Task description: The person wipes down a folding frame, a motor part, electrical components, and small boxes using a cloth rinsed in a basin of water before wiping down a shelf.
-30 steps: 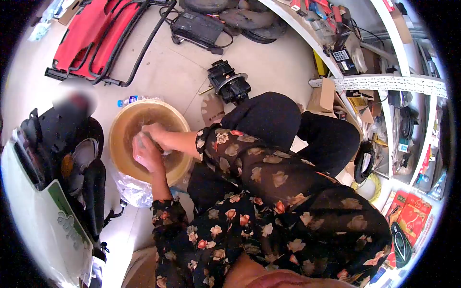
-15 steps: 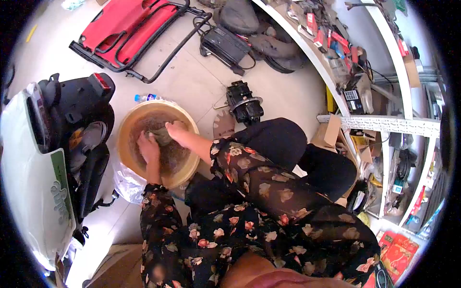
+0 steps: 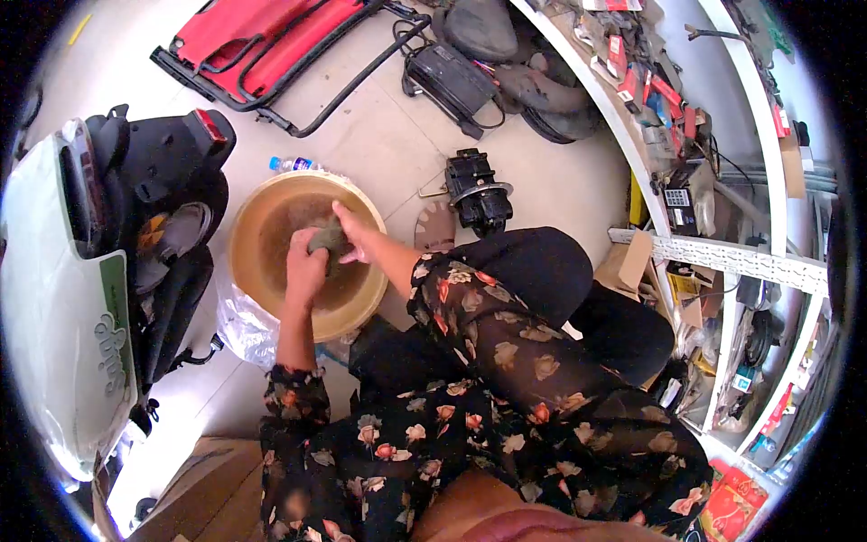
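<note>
Clearly, cloth (image 3: pixel 332 242) lies between fingers (image 3: pixel 342 213).

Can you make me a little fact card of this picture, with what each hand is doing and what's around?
Left hand: gripping a grey-green wad, maybe cloth
Right hand: close against the wad
Below the hands: tan basin
By its far rim: bottle with a blue cap
Farther off: red panel with black frame
Right side: cluttered white shelves
</note>
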`<state>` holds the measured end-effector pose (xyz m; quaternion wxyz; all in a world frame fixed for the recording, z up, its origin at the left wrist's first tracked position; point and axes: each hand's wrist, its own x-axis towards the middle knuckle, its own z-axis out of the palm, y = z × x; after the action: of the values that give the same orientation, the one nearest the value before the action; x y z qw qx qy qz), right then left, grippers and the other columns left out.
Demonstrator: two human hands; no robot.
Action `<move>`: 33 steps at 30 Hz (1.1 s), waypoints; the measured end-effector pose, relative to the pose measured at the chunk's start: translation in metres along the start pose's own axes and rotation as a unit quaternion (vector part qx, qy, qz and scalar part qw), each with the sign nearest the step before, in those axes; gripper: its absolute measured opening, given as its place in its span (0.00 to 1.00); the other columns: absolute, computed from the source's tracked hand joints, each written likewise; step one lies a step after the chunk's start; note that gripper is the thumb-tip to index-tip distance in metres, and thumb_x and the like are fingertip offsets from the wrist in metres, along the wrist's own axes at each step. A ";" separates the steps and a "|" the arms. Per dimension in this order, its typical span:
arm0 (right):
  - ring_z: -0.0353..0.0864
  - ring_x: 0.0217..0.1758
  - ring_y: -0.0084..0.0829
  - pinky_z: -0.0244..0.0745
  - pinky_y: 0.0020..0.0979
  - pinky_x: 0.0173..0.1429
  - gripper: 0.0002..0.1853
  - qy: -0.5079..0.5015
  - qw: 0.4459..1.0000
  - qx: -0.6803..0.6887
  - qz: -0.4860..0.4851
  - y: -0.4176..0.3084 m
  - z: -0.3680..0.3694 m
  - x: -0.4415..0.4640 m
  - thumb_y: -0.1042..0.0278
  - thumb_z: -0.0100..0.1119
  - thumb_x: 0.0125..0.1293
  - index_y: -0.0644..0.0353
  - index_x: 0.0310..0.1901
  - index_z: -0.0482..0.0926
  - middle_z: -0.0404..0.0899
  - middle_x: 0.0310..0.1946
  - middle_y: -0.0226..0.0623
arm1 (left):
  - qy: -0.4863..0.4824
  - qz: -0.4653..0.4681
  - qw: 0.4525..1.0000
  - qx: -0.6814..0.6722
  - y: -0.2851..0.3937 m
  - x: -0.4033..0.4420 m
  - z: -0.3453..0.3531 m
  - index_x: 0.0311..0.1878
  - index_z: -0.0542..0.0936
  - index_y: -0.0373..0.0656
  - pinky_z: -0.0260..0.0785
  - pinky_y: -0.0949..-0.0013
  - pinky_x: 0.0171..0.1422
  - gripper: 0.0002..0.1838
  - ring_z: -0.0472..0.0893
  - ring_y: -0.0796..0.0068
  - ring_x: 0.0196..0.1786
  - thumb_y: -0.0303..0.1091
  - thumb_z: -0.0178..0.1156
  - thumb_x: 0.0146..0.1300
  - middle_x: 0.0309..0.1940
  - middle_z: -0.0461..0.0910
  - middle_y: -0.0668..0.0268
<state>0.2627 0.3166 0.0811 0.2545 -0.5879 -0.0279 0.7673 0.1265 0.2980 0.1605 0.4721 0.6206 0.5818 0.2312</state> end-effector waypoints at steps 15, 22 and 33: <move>0.74 0.49 0.31 0.72 0.34 0.55 0.22 -0.100 0.959 0.248 -0.092 0.023 0.026 0.034 0.47 0.51 0.67 0.55 0.53 0.75 0.78 0.46 0.37 | 0.275 0.175 0.930 0.170 0.010 0.019 0.030 0.37 0.81 0.39 0.74 0.58 0.43 0.10 0.80 0.53 0.38 0.37 0.58 0.61 0.34 0.80 0.55; 0.77 0.45 0.38 0.71 0.41 0.54 0.25 0.019 0.974 -0.154 -0.163 0.017 0.012 0.054 0.49 0.42 0.70 0.61 0.57 0.72 0.77 0.49 0.45 | 0.192 -0.067 0.954 0.219 -0.035 0.045 0.011 0.44 0.82 0.40 0.71 0.49 0.50 0.27 0.80 0.44 0.42 0.55 0.45 0.66 0.38 0.81 0.45; 0.77 0.50 0.57 0.73 0.47 0.55 0.14 0.202 0.732 -0.573 -0.309 0.012 -0.019 0.009 0.68 0.55 0.61 0.71 0.43 0.78 0.76 0.44 0.60 | 0.118 -0.145 0.928 0.322 -0.126 0.037 -0.002 0.64 0.69 0.52 0.64 0.47 0.62 0.25 0.70 0.47 0.62 0.53 0.42 0.70 0.65 0.63 0.51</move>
<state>0.2746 0.3051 0.0634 0.0924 -0.7226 -0.5899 0.3483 0.0695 0.3178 0.0436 0.2026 0.6166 0.7601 0.0320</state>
